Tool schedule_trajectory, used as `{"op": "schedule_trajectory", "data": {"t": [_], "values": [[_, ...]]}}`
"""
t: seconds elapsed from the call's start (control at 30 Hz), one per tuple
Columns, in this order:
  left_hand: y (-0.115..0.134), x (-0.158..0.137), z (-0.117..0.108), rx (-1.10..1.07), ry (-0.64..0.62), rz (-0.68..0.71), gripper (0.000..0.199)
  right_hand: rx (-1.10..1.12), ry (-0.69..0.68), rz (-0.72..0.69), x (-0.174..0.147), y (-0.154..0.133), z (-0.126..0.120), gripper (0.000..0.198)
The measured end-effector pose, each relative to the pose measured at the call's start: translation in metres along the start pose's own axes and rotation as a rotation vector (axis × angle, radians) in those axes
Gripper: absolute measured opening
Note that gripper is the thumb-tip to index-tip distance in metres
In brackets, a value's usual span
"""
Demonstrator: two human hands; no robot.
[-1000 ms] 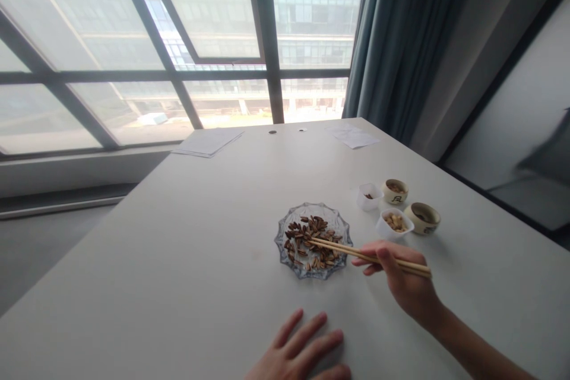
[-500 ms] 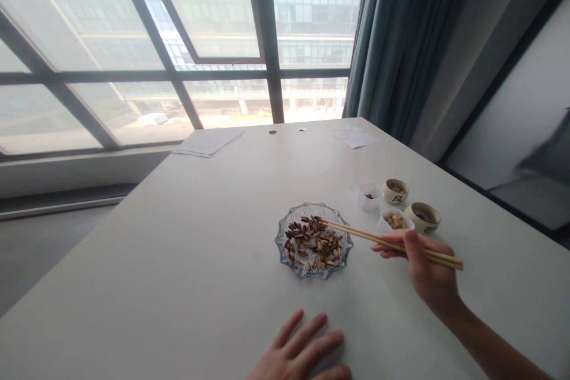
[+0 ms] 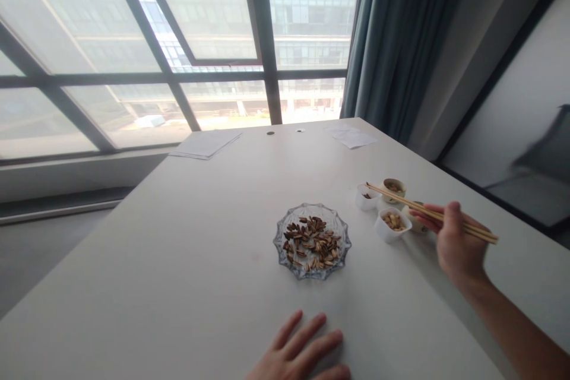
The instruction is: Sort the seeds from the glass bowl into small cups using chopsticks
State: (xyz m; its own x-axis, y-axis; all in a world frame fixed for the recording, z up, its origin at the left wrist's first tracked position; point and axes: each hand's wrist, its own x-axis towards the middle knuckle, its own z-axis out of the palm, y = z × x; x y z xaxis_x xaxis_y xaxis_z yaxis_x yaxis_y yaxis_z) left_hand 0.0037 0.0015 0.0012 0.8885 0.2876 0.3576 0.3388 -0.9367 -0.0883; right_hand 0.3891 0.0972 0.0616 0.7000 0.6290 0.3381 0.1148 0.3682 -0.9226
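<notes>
table, white and broad, filled much of the feed i watched from afar. toward its middle sat a clear glass dish, my clock's centre. at 6 o'clock the left hand rested palm down, open, fingers spread; at 3 the right hand was closed around wooden chopsticks. two cream bowls stood between 2 and 3, beside two white cups. the chopstick tips were at the farther cup; i couldn't tell whether they pinched anything. brown seeds lay in the dish.
</notes>
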Motion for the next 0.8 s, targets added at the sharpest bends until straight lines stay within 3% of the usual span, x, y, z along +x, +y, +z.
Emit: {"op": "schedule_trajectory", "data": {"t": [0.3,0.6,0.8], "values": [[0.001,0.000,-0.001,0.007,-0.009,-0.002,0.042,0.044,-0.019,0.020,-0.006,-0.011,0.004,0.040],[0.000,0.000,-0.001,-0.004,0.007,-0.003,0.042,0.037,-0.055,0.016,-0.010,-0.009,0.004,0.040],[0.000,0.001,-0.002,0.004,0.012,-0.002,0.039,0.024,-0.233,-0.007,-0.042,-0.020,0.014,0.041]]}}
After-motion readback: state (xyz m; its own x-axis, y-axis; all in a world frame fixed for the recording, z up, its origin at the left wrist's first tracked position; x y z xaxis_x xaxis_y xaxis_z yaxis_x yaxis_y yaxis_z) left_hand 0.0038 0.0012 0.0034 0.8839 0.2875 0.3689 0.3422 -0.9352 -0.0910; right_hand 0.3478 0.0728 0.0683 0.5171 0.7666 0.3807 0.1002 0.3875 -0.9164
